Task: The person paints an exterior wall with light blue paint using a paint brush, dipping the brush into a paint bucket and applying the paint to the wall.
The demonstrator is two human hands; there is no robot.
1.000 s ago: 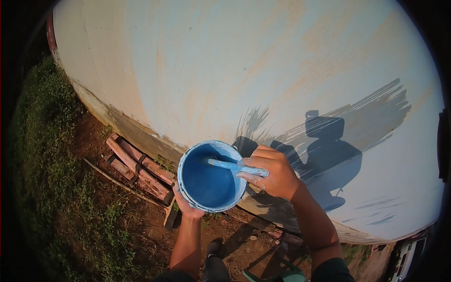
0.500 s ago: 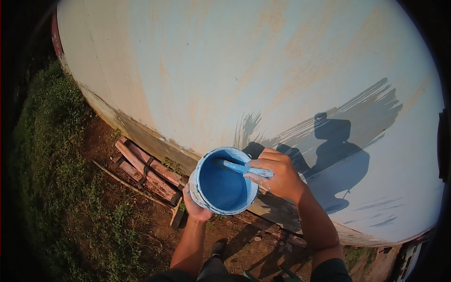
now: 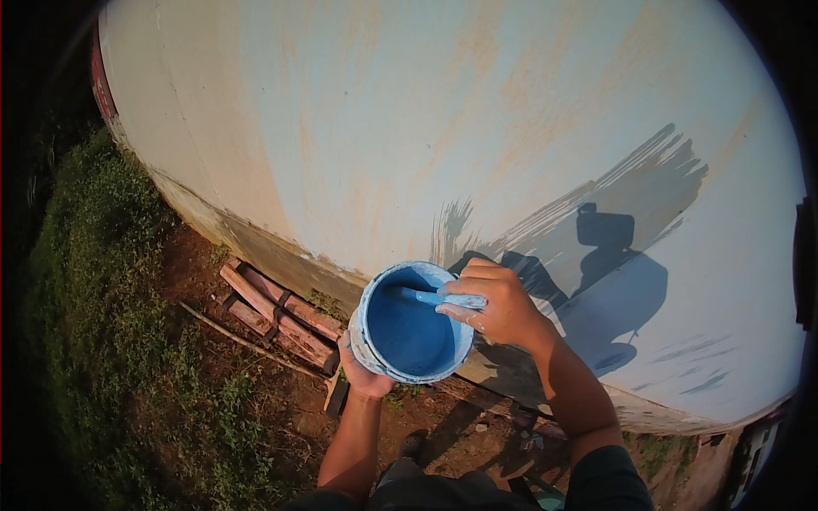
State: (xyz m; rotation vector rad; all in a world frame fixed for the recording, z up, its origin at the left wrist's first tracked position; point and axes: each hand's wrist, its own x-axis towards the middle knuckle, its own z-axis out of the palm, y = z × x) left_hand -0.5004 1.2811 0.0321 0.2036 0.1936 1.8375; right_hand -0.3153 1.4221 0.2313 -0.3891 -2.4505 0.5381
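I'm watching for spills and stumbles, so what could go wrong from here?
The bucket might tip and spill its blue paint, since only the left hand appears to support it, low on one side.
The brush could slip in the right hand, as its handle and those fingers are paint-smeared.
A step to the left might mean stumbling on the wooden pieces.

Brush, bristle end indiscernible inside the bucket; left hand, fingers partly hidden behind the bucket's left edge; wall, cut off above; green object, cut off below, unidentifiable.
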